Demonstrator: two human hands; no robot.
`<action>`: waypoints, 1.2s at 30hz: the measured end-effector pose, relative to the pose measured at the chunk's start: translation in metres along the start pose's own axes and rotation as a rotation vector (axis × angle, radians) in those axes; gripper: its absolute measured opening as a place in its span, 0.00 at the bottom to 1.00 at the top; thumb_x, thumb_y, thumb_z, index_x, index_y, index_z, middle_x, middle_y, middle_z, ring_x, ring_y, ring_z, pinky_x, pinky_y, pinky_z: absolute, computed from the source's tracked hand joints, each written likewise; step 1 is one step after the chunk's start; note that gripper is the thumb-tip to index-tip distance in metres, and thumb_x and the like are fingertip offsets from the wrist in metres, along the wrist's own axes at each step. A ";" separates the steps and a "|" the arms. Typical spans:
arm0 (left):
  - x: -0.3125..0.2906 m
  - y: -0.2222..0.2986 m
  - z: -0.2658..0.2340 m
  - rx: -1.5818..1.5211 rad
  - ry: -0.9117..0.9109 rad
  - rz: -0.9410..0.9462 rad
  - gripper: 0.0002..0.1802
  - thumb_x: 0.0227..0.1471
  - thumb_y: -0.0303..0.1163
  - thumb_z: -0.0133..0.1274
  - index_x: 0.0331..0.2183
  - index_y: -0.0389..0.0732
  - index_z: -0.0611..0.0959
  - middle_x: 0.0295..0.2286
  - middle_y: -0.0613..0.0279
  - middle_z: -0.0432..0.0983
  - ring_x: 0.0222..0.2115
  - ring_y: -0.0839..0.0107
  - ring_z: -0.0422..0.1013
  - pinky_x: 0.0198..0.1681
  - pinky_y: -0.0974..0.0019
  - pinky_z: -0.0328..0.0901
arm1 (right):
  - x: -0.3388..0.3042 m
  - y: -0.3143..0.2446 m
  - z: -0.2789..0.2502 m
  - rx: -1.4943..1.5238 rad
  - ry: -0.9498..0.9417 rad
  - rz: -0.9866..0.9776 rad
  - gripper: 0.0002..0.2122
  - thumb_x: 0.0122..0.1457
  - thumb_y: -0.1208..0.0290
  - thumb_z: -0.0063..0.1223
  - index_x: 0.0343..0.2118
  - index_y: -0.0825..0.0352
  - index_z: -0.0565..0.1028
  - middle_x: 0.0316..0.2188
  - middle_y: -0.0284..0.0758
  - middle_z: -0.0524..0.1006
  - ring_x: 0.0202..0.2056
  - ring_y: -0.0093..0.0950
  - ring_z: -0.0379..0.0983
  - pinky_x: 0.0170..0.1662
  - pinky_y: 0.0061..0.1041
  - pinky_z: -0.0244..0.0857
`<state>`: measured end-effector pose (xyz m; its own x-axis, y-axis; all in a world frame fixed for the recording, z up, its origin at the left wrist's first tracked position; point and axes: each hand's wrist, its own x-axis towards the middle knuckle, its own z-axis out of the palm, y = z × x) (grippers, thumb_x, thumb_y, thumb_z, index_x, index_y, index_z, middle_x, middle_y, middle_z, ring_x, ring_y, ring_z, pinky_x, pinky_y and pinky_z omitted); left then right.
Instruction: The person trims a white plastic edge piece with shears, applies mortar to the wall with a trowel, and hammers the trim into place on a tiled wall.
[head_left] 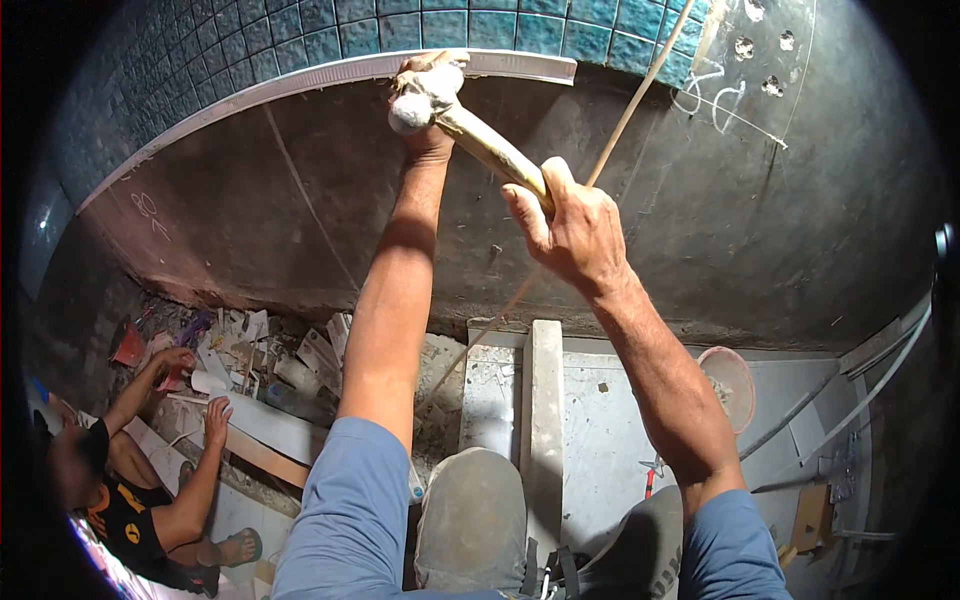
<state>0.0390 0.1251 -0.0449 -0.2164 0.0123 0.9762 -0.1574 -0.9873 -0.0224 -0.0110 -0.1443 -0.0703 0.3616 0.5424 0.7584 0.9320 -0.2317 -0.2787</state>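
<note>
My right hand (578, 222) grips the wooden handle of a mallet (411, 112), whose rounded whitish head is raised at the upper middle. Behind that head, my left hand (430, 140) is up against the white trim strip (520, 66) along the lower edge of the blue-green wall tiles (400, 32). Its fingers look closed, but the mallet head covers most of them, so what they hold is hidden. Below the strip, the dark grey wall (540, 120) is bare, with chalk marks on it.
A thin wooden stick (640, 95) leans across the wall. Low on the left, another person (130, 500) crouches beside rubble and tile scraps (260, 340). A concrete-grey beam (545, 400) stands before my knees. At the right are a pink basin (738, 372) and a red-handled tool (650, 482).
</note>
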 end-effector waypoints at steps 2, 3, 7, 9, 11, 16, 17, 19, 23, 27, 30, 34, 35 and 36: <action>0.003 0.003 0.003 0.013 0.042 0.103 0.07 0.49 0.29 0.58 0.34 0.46 0.82 0.33 0.64 0.79 0.36 0.61 0.76 0.40 0.61 0.70 | -0.003 0.001 0.003 0.015 0.011 -0.028 0.19 0.65 0.54 0.57 0.30 0.66 0.66 0.16 0.43 0.72 0.19 0.44 0.76 0.23 0.39 0.68; 0.002 0.001 0.001 0.014 0.030 0.076 0.07 0.49 0.31 0.58 0.34 0.47 0.82 0.33 0.64 0.79 0.36 0.61 0.76 0.40 0.60 0.69 | -0.004 -0.001 0.003 0.029 0.029 -0.063 0.19 0.65 0.54 0.57 0.30 0.66 0.66 0.16 0.43 0.72 0.19 0.45 0.75 0.22 0.39 0.68; -0.003 -0.006 0.001 0.034 0.017 -0.007 0.08 0.51 0.35 0.59 0.36 0.48 0.81 0.34 0.66 0.79 0.37 0.64 0.75 0.39 0.62 0.68 | -0.001 0.000 0.002 0.023 0.033 -0.044 0.19 0.65 0.54 0.57 0.30 0.66 0.66 0.15 0.44 0.72 0.18 0.45 0.75 0.22 0.41 0.67; -0.002 -0.004 0.002 -0.020 0.022 -0.026 0.09 0.51 0.35 0.59 0.36 0.48 0.82 0.34 0.66 0.79 0.38 0.64 0.75 0.39 0.62 0.68 | 0.003 0.005 0.001 -0.025 0.006 -0.003 0.19 0.65 0.54 0.56 0.30 0.66 0.66 0.15 0.44 0.72 0.18 0.45 0.75 0.22 0.41 0.67; -0.001 0.000 0.001 -0.058 0.027 -0.045 0.09 0.51 0.35 0.59 0.37 0.48 0.82 0.34 0.66 0.79 0.38 0.64 0.75 0.39 0.63 0.68 | 0.001 0.001 0.002 0.010 -0.012 -0.010 0.19 0.66 0.55 0.56 0.30 0.66 0.66 0.15 0.44 0.72 0.18 0.45 0.75 0.22 0.41 0.67; 0.005 0.003 -0.003 0.011 0.037 0.037 0.11 0.48 0.32 0.61 0.37 0.45 0.83 0.36 0.65 0.80 0.39 0.63 0.76 0.41 0.64 0.69 | -0.003 -0.002 -0.004 0.095 0.053 -0.130 0.19 0.65 0.54 0.58 0.31 0.66 0.67 0.15 0.44 0.73 0.19 0.46 0.76 0.22 0.40 0.68; 0.006 0.004 -0.002 0.046 0.045 0.075 0.12 0.47 0.31 0.62 0.37 0.43 0.83 0.37 0.64 0.80 0.39 0.63 0.76 0.42 0.63 0.70 | 0.000 0.006 -0.004 0.081 0.037 -0.074 0.19 0.64 0.54 0.58 0.30 0.66 0.67 0.15 0.44 0.73 0.19 0.45 0.76 0.22 0.40 0.67; 0.001 0.004 0.000 -0.196 0.100 -0.021 0.11 0.46 0.26 0.62 0.36 0.40 0.83 0.36 0.61 0.80 0.39 0.63 0.77 0.44 0.63 0.71 | 0.006 0.009 -0.001 -0.010 -0.002 0.041 0.19 0.65 0.54 0.56 0.30 0.66 0.68 0.15 0.44 0.72 0.19 0.45 0.77 0.21 0.40 0.67; -0.004 -0.003 0.003 -0.337 0.121 -0.062 0.12 0.47 0.22 0.61 0.37 0.38 0.84 0.37 0.59 0.80 0.39 0.64 0.77 0.45 0.63 0.71 | -0.001 0.005 0.003 0.127 0.029 0.015 0.18 0.66 0.55 0.56 0.30 0.66 0.68 0.15 0.44 0.72 0.19 0.45 0.76 0.21 0.40 0.67; -0.002 -0.008 0.010 -0.257 0.124 0.024 0.12 0.46 0.23 0.62 0.37 0.39 0.84 0.38 0.61 0.81 0.40 0.66 0.77 0.45 0.63 0.71 | 0.002 0.014 -0.001 0.071 0.026 -0.027 0.18 0.65 0.56 0.57 0.30 0.66 0.67 0.15 0.44 0.72 0.19 0.45 0.76 0.22 0.41 0.67; -0.013 -0.006 0.001 -0.337 0.109 -0.254 0.17 0.40 0.24 0.67 0.37 0.40 0.85 0.36 0.60 0.81 0.38 0.64 0.77 0.44 0.61 0.72 | 0.009 0.011 0.011 0.016 0.005 0.026 0.18 0.65 0.56 0.57 0.30 0.65 0.68 0.15 0.42 0.73 0.20 0.46 0.76 0.23 0.42 0.68; 0.009 0.006 -0.012 -0.320 0.095 -0.206 0.13 0.41 0.22 0.65 0.34 0.41 0.87 0.33 0.61 0.81 0.37 0.61 0.78 0.42 0.60 0.73 | -0.016 -0.023 0.005 0.272 -0.004 0.225 0.13 0.66 0.59 0.57 0.34 0.66 0.73 0.18 0.42 0.77 0.20 0.40 0.78 0.26 0.36 0.68; 0.014 0.013 -0.012 -0.296 0.076 -0.135 0.11 0.42 0.21 0.64 0.33 0.42 0.87 0.33 0.61 0.81 0.37 0.61 0.78 0.41 0.60 0.73 | -0.026 -0.021 0.005 0.303 0.020 0.252 0.13 0.66 0.60 0.56 0.35 0.66 0.74 0.17 0.39 0.75 0.19 0.34 0.76 0.26 0.33 0.67; 0.020 0.025 -0.013 -0.289 0.057 -0.103 0.11 0.43 0.20 0.63 0.32 0.43 0.88 0.33 0.61 0.81 0.37 0.60 0.78 0.41 0.60 0.73 | -0.032 -0.021 0.004 0.357 0.033 0.283 0.13 0.67 0.61 0.54 0.35 0.67 0.75 0.17 0.38 0.73 0.19 0.30 0.73 0.26 0.32 0.66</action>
<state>0.0184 0.1024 -0.0288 -0.2371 0.1270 0.9631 -0.4467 -0.8947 0.0080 -0.0423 -0.1540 -0.0910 0.6078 0.4702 0.6399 0.7489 -0.0714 -0.6589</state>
